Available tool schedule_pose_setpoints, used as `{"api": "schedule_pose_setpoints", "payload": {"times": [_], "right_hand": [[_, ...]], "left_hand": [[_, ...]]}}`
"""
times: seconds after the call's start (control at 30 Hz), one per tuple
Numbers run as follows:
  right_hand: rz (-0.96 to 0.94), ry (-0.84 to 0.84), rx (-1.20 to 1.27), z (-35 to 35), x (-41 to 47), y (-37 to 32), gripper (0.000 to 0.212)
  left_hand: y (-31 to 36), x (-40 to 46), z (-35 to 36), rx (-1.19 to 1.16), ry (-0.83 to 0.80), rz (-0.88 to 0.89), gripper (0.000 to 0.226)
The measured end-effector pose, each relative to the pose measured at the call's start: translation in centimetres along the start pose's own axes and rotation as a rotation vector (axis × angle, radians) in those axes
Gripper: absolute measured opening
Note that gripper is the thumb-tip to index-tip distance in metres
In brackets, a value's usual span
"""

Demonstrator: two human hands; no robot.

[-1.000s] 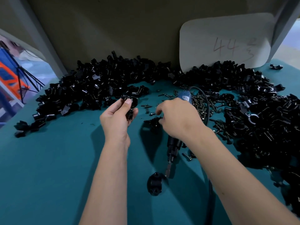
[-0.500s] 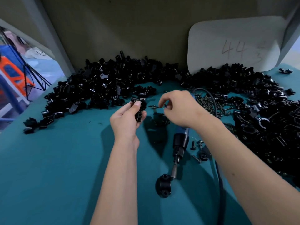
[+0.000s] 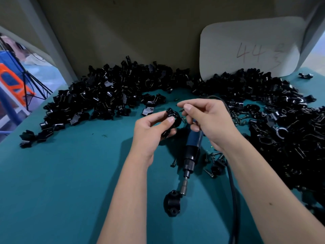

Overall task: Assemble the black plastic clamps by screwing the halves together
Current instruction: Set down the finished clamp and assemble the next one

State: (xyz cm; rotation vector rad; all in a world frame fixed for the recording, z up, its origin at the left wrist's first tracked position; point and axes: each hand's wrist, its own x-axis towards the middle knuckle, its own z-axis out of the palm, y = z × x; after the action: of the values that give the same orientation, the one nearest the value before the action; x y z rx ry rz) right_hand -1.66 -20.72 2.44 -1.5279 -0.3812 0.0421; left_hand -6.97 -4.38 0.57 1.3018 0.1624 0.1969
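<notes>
My left hand (image 3: 151,131) grips a black clamp (image 3: 173,118) above the teal table, thumb on its front. My right hand (image 3: 209,120) hovers just right of it, thumb and forefinger pinched together on what looks like a small screw, mostly hidden. A blue and black electric screwdriver (image 3: 192,152) lies on the table beneath my hands, bit pointing toward me. Its tip touches a finished round clamp (image 3: 172,203) lying flat on the table.
Heaps of black clamp halves fill the back left (image 3: 105,95) and the right side (image 3: 284,124). Loose screws (image 3: 213,161) lie beside the screwdriver. Its black cable (image 3: 234,199) runs toward me. A white card (image 3: 249,48) leans on the back wall.
My right hand let go of the screwdriver, which now lies on the table, and rose with pinched fingers to the clamp. My left hand keeps holding the clamp.
</notes>
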Motion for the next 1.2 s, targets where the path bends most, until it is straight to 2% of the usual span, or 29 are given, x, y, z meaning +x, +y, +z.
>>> {"api": "schedule_pose_setpoints", "payload": {"times": [0.3, 0.5, 0.67, 0.77, 0.8, 0.87, 0.9, 0.97, 1.03, 1.1, 1.2], "right_hand": [[-0.103, 0.029, -0.068, 0.0, -0.3, 0.0, 0.007], [-0.153, 0.034, -0.293, -0.4, -0.5, -0.1, 0.016], [-0.255, 0.057, -0.642, 1.0, -0.8, -0.3, 0.045], [-0.257, 0.005, -0.794, 1.2, -0.7, -1.1, 0.052], [-0.242, 0.006, -0.787, 1.2, -0.7, -1.5, 0.056], [-0.2, 0.057, -0.696, 1.2, -0.2, -2.1, 0.065], [-0.196, 0.094, -0.689, 1.1, 0.2, -2.3, 0.062], [-0.17, 0.116, -0.815, 1.1, 1.6, -2.5, 0.036], [-0.118, 0.006, -1.084, 1.4, 3.6, -2.2, 0.009], [-0.091, -0.215, -1.316, 2.4, 5.4, -1.6, 0.032], [-0.078, -0.424, -1.343, 4.5, 6.8, -0.4, 0.042]], "left_hand": [[0.0, -0.5, 0.5, 0.065, -0.071, 0.061, 0.023], [0.0, -0.5, 0.3, 0.088, -0.067, 0.047, 0.022], [0.1, -0.6, 0.0, 0.173, -0.062, 0.06, 0.026], [0.4, -0.6, 0.0, 0.181, -0.127, 0.057, 0.023], [0.5, -0.6, 0.0, 0.157, -0.114, 0.062, 0.023], [0.8, -0.3, -0.4, 0.054, 0.028, 0.058, 0.023], [0.9, 0.0, -0.8, -0.019, 0.13, 0.043, 0.02], [1.2, 0.5, -1.9, -0.172, 0.3, 0.008, 0.013], [1.3, 0.7, -2.9, -0.327, 0.401, -0.032, 0.015], [1.3, 0.8, -3.2, -0.408, 0.433, -0.066, 0.018], [1.3, 0.9, -2.9, -0.431, 0.427, -0.107, 0.016]]}}
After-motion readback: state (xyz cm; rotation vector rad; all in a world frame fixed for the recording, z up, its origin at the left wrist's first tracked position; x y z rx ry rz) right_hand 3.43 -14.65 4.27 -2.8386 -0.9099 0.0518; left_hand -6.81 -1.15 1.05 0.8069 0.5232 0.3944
